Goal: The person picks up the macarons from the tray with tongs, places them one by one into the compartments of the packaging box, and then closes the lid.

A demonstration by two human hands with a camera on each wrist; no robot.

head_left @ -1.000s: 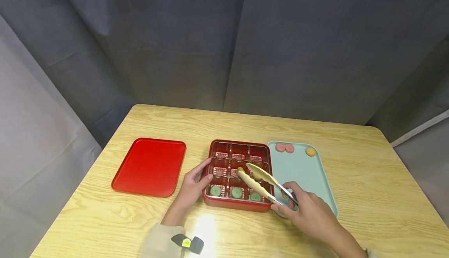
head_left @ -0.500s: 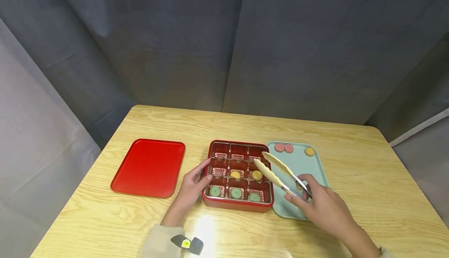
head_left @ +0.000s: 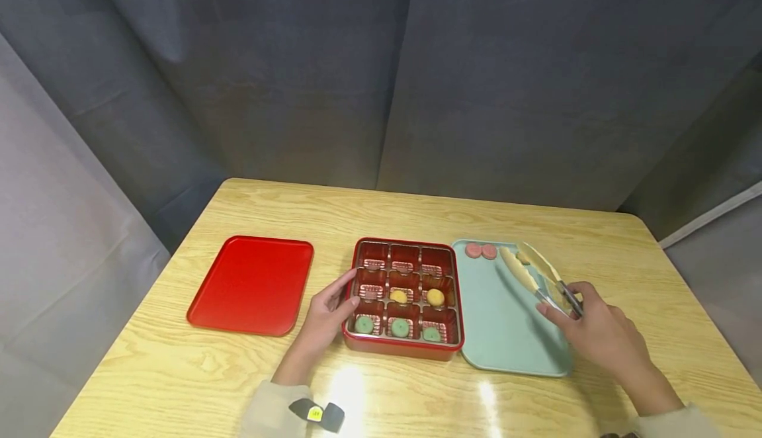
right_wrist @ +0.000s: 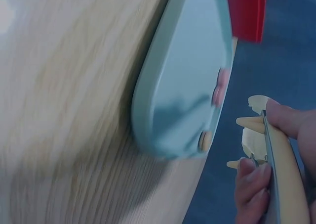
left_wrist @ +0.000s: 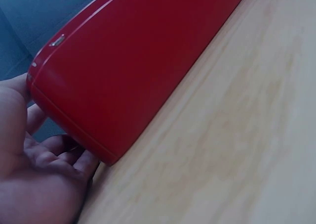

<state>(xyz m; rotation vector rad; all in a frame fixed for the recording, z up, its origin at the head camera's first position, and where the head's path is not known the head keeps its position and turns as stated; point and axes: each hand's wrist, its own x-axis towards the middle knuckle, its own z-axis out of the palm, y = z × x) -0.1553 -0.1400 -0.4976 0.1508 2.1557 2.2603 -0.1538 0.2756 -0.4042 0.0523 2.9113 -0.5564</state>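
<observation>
The red box (head_left: pixel 401 347) holds a clear insert with several compartments. Its near row carries green macarons (head_left: pixel 400 327); two yellow macarons (head_left: pixel 435 297) lie in the middle row. My left hand (head_left: pixel 324 319) rests against the box's left side, and the left wrist view has its fingers along the red wall (left_wrist: pixel 123 66). Tongs with cream-coloured tips (head_left: pixel 519 272) are gripped in my right hand (head_left: pixel 610 335), their tips spread. They hang over the far right corner of the pale green tray, above a yellow macaron (right_wrist: pixel 205 141) that they partly cover in the head view.
Two pink macarons (head_left: pixel 481 251) lie side by side at the far left of the pale green tray (head_left: pixel 506 332), which sits against the box's right side. A red lid (head_left: pixel 253 286) lies flat on the wooden table (head_left: pixel 208 385) at left. Dark curtains (head_left: pixel 297 94) hang behind.
My right hand has carried the tongs from over the box rightward to the tray's far right. The yellow macaron at the tongs now lies in the middle compartment. The left hand has stayed put.
</observation>
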